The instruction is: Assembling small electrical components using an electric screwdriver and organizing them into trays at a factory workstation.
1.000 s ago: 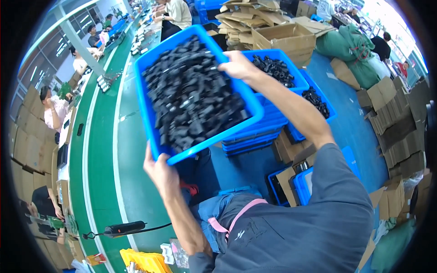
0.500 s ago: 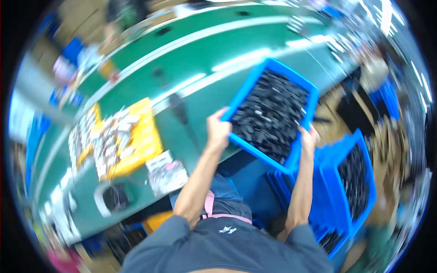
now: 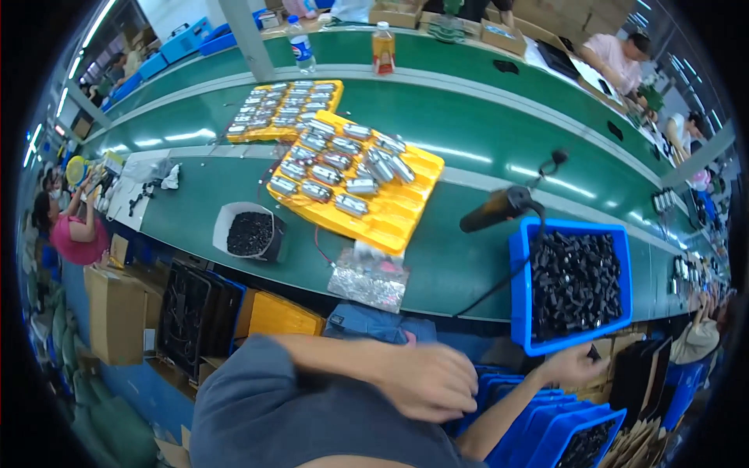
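Note:
A blue plastic tray [image 3: 516,288] full of small black plastic parts [image 3: 576,281] rests at the near edge of the green bench, to the right. Just below its near rim is my right hand [image 3: 573,365], fingertips closed on a small black part [image 3: 594,353]. My left hand [image 3: 433,382] is in front of my body, apart from the tray. Its fingers are curled under and slightly blurred, so what they hold, if anything, is hidden. A black-handled electric screwdriver [image 3: 499,207] with a cable hangs left of the tray, its cable crossing the tray's left side.
Yellow trays [image 3: 374,207] carry several silver cylindrical parts. A white-rimmed bin [image 3: 248,232] of black bits and a silvery bag [image 3: 368,279] lie on the bench [image 3: 187,191]. Stacked blue trays [image 3: 530,421] stand below right. Two bottles [image 3: 383,48] stand farther back; people work around.
The blue tray, earlier held in both my hands, now rests on the bench edge. Both hands have let go and come back toward me. My view has turned.

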`<act>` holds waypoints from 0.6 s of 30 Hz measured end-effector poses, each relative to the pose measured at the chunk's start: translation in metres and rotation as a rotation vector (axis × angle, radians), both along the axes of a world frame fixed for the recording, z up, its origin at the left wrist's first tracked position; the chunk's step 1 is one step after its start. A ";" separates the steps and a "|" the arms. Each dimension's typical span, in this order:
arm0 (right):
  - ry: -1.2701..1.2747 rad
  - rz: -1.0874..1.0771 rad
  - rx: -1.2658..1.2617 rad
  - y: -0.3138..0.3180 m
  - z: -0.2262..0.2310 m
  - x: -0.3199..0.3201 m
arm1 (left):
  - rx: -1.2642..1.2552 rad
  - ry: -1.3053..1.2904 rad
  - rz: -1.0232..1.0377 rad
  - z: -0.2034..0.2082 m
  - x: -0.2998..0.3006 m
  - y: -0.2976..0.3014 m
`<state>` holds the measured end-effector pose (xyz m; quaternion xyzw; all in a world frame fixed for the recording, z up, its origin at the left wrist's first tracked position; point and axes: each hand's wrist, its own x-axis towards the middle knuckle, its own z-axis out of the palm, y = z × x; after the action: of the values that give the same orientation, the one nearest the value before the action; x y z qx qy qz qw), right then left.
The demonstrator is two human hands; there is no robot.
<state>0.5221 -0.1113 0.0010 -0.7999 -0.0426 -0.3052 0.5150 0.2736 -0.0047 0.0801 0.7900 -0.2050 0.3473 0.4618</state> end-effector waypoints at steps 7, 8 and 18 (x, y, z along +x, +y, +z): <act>-0.201 1.525 -0.157 0.148 0.023 -0.230 | -0.151 0.483 1.901 -0.048 -0.220 0.305; -0.154 1.385 -0.202 0.187 0.007 -0.241 | -0.083 0.498 1.934 -0.061 -0.255 0.332; -0.118 1.247 -0.879 0.248 -0.055 -0.219 | 0.123 0.628 1.511 -0.146 -0.219 0.368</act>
<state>0.3027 0.1371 -0.0541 -0.7415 -0.6311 0.0449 0.2235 0.0545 0.3636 -0.0657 0.7995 0.5024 0.3152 0.0951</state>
